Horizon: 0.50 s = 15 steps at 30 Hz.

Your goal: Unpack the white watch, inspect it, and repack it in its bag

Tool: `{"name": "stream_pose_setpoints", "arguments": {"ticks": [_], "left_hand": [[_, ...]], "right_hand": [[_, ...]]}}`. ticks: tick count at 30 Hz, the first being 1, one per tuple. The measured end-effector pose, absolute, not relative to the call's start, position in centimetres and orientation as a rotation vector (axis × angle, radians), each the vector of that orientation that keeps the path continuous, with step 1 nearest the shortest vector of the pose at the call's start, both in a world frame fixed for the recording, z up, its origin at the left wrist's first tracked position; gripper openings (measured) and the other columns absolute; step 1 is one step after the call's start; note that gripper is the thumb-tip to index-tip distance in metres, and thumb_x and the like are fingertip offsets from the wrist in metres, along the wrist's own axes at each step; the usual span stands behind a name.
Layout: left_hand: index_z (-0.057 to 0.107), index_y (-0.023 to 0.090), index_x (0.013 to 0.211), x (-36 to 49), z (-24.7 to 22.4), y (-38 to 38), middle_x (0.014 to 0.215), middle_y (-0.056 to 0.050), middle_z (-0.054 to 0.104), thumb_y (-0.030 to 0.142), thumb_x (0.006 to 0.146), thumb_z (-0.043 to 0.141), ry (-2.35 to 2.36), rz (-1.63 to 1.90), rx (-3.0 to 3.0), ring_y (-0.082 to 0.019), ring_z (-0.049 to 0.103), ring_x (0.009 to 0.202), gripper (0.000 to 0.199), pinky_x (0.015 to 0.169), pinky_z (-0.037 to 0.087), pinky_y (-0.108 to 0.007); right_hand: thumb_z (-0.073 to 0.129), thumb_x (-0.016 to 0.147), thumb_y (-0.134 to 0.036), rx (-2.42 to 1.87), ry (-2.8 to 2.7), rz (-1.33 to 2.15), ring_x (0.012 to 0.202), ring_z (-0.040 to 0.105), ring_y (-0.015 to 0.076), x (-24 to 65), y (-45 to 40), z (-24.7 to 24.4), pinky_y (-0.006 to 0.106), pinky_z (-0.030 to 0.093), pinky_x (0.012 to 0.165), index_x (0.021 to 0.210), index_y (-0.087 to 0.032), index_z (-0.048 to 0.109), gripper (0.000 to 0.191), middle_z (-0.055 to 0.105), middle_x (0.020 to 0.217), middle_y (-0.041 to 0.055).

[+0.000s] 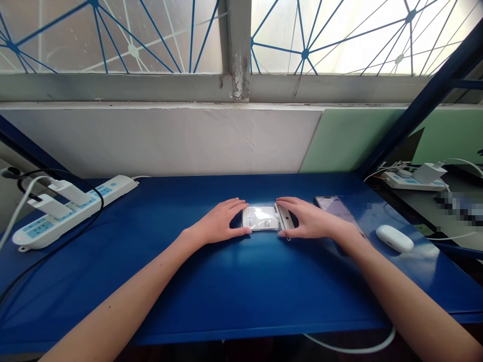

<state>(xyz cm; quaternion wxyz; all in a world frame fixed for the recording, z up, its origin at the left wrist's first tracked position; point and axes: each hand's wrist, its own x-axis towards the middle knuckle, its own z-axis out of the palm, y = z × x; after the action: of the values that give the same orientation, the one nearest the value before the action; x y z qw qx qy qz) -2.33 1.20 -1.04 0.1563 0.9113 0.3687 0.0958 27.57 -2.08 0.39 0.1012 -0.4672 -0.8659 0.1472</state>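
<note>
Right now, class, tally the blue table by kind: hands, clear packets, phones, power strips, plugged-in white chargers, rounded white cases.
Left hand, right hand: 2
Clear packet: 1
Phone: 1
Power strip: 1
White chargers: 2
Rounded white case: 1
Total: 8

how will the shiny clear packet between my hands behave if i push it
The packet would probably slide easily on the glossy table, given its shiny film. Lying flat, it seems unlikely to roll. The film's uneven highlights suggest it may crumple.

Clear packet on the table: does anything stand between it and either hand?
Nothing visible separates the left hand from the clear packet; a pale flat piece, perhaps attached, lies between it and the right hand.
</note>
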Motion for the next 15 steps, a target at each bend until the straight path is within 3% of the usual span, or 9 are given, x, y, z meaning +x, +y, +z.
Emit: {"name": "stream_pose_setpoints", "arguments": {"ticks": [10,15], "left_hand": [[0.039,0.022,0.145,-2.24,-1.02,0.93,0.149,-0.009,0.040,0.068,0.087,0.047,1.046,0.293,2.647,-0.031,0.032,0.139,0.074,0.112,0.030,-0.045],[0.036,0.022,0.146,-1.84,-1.12,0.53,0.150,-0.009,0.038,0.065,0.090,0.043,1.079,0.305,2.630,-0.031,0.030,0.140,0.071,0.112,0.029,-0.046]], "right_hand": [[0.060,0.077,-0.063,-1.287,-2.544,0.312,0.130,0.044,0.0339,27.36,-2.20,1.03,0.047,0.042,0.105,0.134,-0.015,0.051,0.075,0.049,0.139,0.0175],[0.059,0.082,-0.056,-1.270,-2.497,0.230,0.104,0.059,0.0303,26.60,-2.19,0.77,0.043,0.051,0.085,0.121,-0.019,0.060,0.054,0.064,0.110,0.0133]]}}
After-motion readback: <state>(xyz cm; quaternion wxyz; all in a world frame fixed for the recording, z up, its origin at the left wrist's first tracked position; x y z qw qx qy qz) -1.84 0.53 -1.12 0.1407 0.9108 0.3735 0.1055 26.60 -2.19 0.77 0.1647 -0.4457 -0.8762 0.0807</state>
